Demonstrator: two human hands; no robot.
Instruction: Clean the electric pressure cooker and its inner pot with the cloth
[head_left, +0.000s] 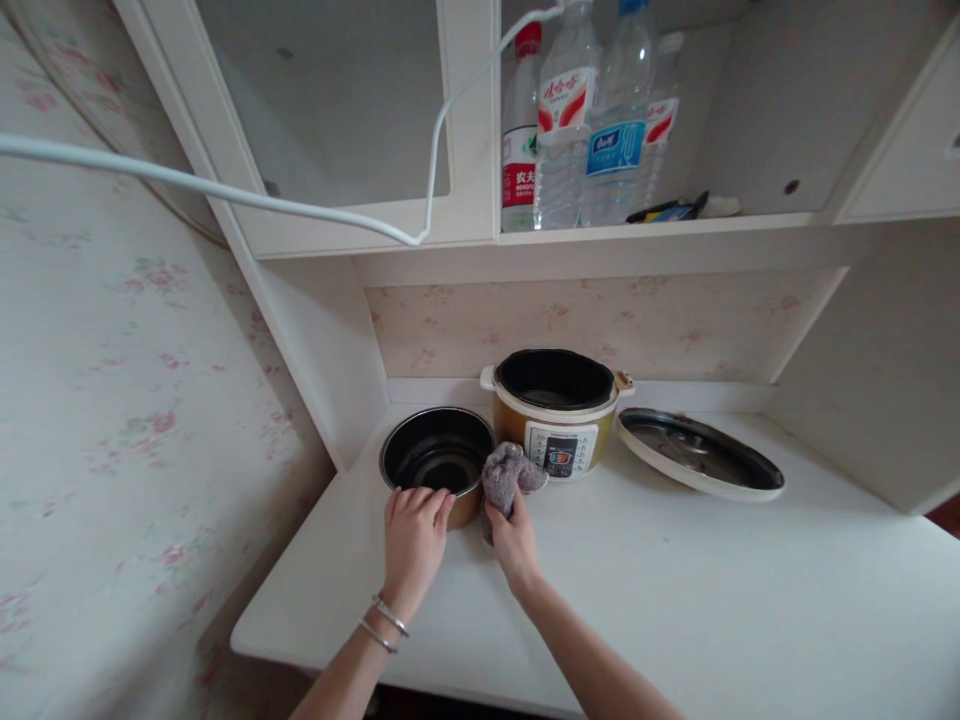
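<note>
A round pot [466,508] with a black inside and a golden-brown outside stands on the white counter. My left hand [417,530] grips its near rim, fingers bent over the edge. In my right hand [513,540] is a bunched grey cloth [501,474], held beside the pot's right wall; whether the cloth touches the wall I cannot tell. Just behind the cloth sits an electric cooker [589,440] with a control panel, its top uncovered and its inside black. To the right of it, a lid [694,450] lies with its dark inner face up.
The white counter [645,600] runs under everything, its rounded left corner near the flowered wall [135,420]. Overhead, a cabinet shelf [660,228] holds several plastic bottles [562,150]. A white cable [300,207] hangs across the upper left.
</note>
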